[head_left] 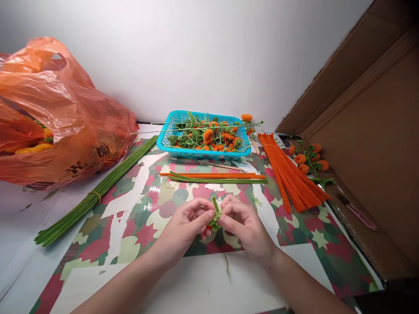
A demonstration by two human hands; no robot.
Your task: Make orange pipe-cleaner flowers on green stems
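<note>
Between my two hands is a small green piece of bent pipe cleaner, with one end standing up and a bit of orange beneath it. My left hand pinches it from the left with thumb and fingertips. From the other side, my right hand has its thumb and fingers closed on the same piece. A thin green strand shows below my hands. Straight orange pipe cleaners and green pipe cleaners lie just beyond them.
A blue basket of orange and green pieces stands at the back. Bundles of green stems and orange stems flank it. An orange plastic bag sits left. Finished orange flowers, a pink-handled cutter and cardboard are right.
</note>
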